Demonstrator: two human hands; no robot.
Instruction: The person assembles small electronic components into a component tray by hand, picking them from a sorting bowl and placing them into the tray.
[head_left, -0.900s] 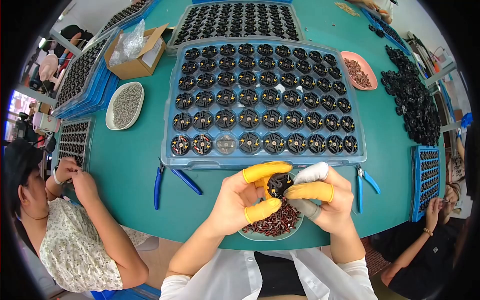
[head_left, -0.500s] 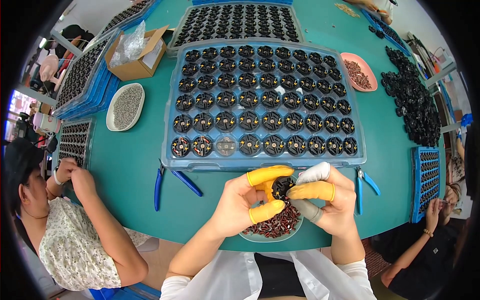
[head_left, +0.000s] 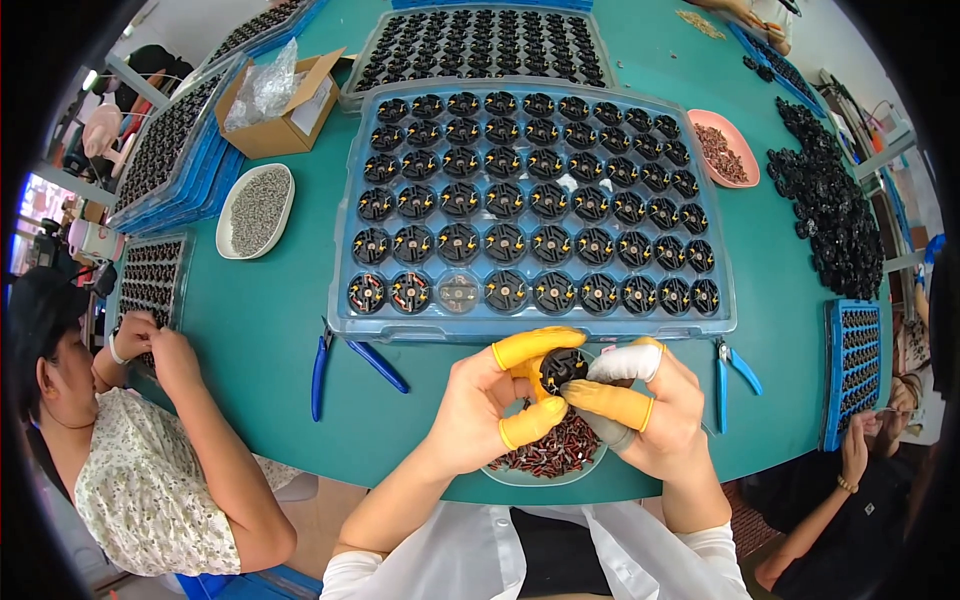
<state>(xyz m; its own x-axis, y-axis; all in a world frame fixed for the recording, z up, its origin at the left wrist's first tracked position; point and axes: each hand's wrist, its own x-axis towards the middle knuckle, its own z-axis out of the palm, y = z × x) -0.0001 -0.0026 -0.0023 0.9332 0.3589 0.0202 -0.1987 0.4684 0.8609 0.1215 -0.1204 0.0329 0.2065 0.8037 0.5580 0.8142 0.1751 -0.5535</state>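
A round black plastic part [head_left: 562, 370] with a copper-coloured centre is held up over a bowl. My left hand [head_left: 480, 405], with yellow finger cots, is closed around the part's left side. My right hand [head_left: 660, 405], wearing yellow, white and grey cots, is pinched at its lower right edge; whatever lies between those fingertips is hidden. Below, a bowl of small dark red pieces [head_left: 555, 455] is partly covered by my hands. Beyond them lies a clear-blue tray [head_left: 540, 325] with rows of similar black parts. Two front-row parts carry red pieces, and the pocket beside them holds no part.
Blue-handled pliers [head_left: 375, 366] and light-blue cutters [head_left: 738, 372] flank my hands. A white dish of metal bits [head_left: 258, 212], a cardboard box [head_left: 280, 125] and a pink dish [head_left: 728, 150] stand farther out. Loose black parts [head_left: 835, 200] are heaped at right. People work on both sides.
The black part has shifted slightly left and its face shows more fully. My right fingers have moved a little lower along its edge.
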